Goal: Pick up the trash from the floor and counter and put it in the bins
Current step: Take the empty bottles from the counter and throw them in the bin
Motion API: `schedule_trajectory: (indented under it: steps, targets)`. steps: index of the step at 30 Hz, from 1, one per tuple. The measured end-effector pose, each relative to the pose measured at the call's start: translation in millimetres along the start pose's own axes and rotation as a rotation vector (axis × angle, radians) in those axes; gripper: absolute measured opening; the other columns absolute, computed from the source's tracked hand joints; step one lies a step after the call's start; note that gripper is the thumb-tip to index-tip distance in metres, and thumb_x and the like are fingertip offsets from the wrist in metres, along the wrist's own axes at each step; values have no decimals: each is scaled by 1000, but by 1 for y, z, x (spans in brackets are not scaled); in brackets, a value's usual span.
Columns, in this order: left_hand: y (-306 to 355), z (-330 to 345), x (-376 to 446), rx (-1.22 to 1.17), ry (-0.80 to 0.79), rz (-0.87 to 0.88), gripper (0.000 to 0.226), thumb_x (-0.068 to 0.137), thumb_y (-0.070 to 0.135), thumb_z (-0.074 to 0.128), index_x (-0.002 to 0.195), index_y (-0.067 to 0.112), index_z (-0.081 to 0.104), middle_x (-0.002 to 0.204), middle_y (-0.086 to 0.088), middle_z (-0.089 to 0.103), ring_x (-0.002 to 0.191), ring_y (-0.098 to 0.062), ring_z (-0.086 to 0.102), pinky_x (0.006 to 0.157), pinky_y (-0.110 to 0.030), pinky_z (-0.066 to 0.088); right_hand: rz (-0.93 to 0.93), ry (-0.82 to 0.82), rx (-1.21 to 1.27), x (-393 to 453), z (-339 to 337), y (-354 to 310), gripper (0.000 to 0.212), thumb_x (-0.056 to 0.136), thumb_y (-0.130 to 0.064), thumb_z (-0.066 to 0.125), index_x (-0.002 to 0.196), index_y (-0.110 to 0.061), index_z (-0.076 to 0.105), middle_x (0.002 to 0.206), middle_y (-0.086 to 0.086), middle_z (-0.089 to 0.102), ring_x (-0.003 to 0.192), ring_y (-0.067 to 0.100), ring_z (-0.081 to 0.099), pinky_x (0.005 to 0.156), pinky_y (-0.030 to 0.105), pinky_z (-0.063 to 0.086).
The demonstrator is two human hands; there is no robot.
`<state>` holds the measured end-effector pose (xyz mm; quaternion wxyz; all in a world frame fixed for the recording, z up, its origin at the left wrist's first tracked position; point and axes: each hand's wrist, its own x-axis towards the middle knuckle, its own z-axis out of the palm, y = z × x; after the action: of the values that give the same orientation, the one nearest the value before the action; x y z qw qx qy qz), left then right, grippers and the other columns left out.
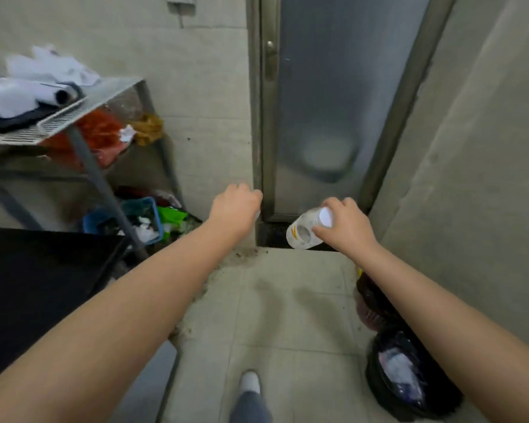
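Observation:
My right hand (345, 228) grips a clear plastic bottle (301, 235) with a white cap and an orange mark, held tilted above the floor in front of the door sill. My left hand (235, 210) is curled closed beside it to the left; a small pale edge shows under its fingers, and I cannot tell if it holds anything. A bin lined with a black bag (409, 374), with plastic trash inside, stands on the floor at the lower right under my right forearm. A second dark reddish bin (371, 303) sits just behind it.
A frosted glass door (333, 102) in a metal frame is straight ahead. A metal rack (83, 117) on the left holds papers, red and orange bags, and a blue basket (141, 209) with scraps low down. A black surface (37, 285) fills the lower left. My foot (251, 383) stands on the dirty tiles.

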<state>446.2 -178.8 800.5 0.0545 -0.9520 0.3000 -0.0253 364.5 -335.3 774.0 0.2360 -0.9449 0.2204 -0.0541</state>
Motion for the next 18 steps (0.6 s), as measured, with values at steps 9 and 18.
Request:
schedule_trajectory:
  steps: [9,18]
  targets:
    - [177,61,246,-110,-226,394,32,95,10,46,126,2,49,131,-19,47,125,-34,44,96,-42,45,607,28,71,136,-26,211,47,82,-18,63,124,0,48,127,26,51,120,37,47,97,36,42]
    - [368,173,359,-214,-509,642,29,96,19,46,120,7,55,131,-14,48,121,-28,49,96,-36,45,1102,-69,287,177,18,387,51,81,-15,66,124,0,44,131,24,48,117,35,52,92,31,44]
